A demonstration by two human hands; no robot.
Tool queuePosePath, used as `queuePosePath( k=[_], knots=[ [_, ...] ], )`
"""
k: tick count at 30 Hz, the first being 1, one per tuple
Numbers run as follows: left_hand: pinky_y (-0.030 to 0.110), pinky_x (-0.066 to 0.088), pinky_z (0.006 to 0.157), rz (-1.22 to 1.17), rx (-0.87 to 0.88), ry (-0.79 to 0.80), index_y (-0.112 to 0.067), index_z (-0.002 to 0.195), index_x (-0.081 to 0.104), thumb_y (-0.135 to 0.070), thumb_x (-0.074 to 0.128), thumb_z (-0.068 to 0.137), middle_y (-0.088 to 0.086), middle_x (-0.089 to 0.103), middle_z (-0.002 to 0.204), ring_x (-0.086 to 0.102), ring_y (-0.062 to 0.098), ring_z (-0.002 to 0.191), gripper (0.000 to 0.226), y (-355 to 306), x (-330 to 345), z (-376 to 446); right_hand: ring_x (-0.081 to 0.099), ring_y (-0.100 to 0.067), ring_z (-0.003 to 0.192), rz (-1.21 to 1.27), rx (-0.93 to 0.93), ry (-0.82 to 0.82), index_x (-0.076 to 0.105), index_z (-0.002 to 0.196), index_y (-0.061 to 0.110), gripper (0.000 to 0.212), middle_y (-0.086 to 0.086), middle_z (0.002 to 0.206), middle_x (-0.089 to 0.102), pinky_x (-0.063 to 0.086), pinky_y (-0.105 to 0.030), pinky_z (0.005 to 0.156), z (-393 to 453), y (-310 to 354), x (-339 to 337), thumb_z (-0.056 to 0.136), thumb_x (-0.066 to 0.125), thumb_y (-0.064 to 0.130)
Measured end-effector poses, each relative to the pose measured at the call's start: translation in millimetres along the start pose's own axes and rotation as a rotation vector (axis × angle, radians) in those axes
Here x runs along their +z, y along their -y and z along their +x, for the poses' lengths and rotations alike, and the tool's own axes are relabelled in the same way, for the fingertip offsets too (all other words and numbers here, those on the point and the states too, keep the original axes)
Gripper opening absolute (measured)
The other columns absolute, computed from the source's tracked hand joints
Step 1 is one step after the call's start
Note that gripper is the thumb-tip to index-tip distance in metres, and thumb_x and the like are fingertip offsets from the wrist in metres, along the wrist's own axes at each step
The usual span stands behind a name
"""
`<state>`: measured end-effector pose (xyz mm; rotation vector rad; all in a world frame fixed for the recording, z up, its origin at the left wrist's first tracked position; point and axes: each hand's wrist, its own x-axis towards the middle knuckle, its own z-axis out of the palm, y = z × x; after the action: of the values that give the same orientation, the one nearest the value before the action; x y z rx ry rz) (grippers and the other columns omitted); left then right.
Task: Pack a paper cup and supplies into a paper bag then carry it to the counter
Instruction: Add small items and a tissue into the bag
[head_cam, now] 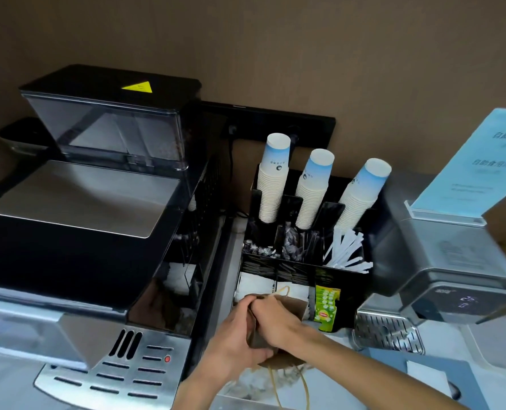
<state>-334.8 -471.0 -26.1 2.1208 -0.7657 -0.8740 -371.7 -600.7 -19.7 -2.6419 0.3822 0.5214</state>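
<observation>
both hands grip a brown bag at its mouth, left hand and right hand with fingers closed on its edges, just before a black organiser holding cup stacks.

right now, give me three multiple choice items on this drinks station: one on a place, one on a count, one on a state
1. Where is the green tea packet?
A. in the organizer's front right slot
B. on the coffee machine
C. inside a cup

2. How many paper cup stacks stand upside down in the organizer?
A. two
B. three
C. five

3. What are the hands doing?
A. hanging free
B. both gripping the brown paper bag
C. holding a cup

Key: 1 A, it stands beside the white sachets. 2 B, three stacks show. 3 B, the left hand and right hand close on the bag.
</observation>
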Motion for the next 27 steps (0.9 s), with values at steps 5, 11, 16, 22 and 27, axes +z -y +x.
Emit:
queuePosePath(
  k=[5,11,16,22,27],
  knots=[
    [0.027,0.036,0.112,-0.020,0.003,-0.004,-0.038,0.151,0.014,-0.032,0.084,0.066,-0.008,0.036,0.152,0.040,0.010,0.135,0.110,-2.2,-2.2,1.1,0.061,-0.035,0.108,0.124,0.080,0.098,0.060,0.116,0.004,0.031,-0.019,0.117,0.062,0.050,-0.036,0.087,14.9,0.2,5.9,0.088,0.048,-0.005],
    [0.026,0.039,0.108,-0.020,0.017,-0.018,-0.043,0.148,0.017,-0.029,0.084,0.067,-0.012,0.040,0.146,0.044,0.009,0.128,0.105,-1.6,-6.8,-0.2,0.062,-0.033,0.108,0.166,0.176,0.124,0.059,0.121,0.003,0.034,-0.019,0.121,0.061,0.049,-0.031,0.083,10.9,-1.9,1.0,0.088,0.053,-0.004],
    [0.034,0.047,0.104,0.009,0.012,-0.009,-0.041,0.147,0.018,-0.032,0.084,0.067,-0.007,0.049,0.134,0.052,0.015,0.119,0.105,-2.3,-5.1,-0.2,0.070,-0.024,0.100,0.238,0.142,0.107,0.062,0.118,0.002,0.027,-0.016,0.116,0.070,0.056,-0.032,0.086,-25.4,-12.0,-34.2,0.092,0.057,0.004],
    [0.031,0.044,0.106,-0.024,0.028,-0.017,-0.040,0.145,0.023,-0.029,0.087,0.067,-0.012,0.051,0.129,0.051,0.015,0.123,0.102,1.2,-5.7,2.1,0.077,-0.020,0.085,0.951,0.065,-0.115,0.067,0.117,0.008,0.031,-0.010,0.097,0.080,0.061,-0.027,0.080,-125.5,-102.4,-86.2,0.087,0.073,0.014],
    [0.039,0.046,0.107,-0.054,0.012,-0.015,-0.037,0.145,0.026,-0.029,0.092,0.062,-0.006,0.055,0.131,0.055,0.017,0.119,0.106,5.8,-4.4,5.3,0.070,-0.023,0.076,1.090,0.547,-0.448,0.072,0.097,-0.005,0.012,-0.027,0.093,0.075,0.056,-0.023,0.066,-192.5,-216.6,-62.3,0.088,0.070,0.003]
  ],
)
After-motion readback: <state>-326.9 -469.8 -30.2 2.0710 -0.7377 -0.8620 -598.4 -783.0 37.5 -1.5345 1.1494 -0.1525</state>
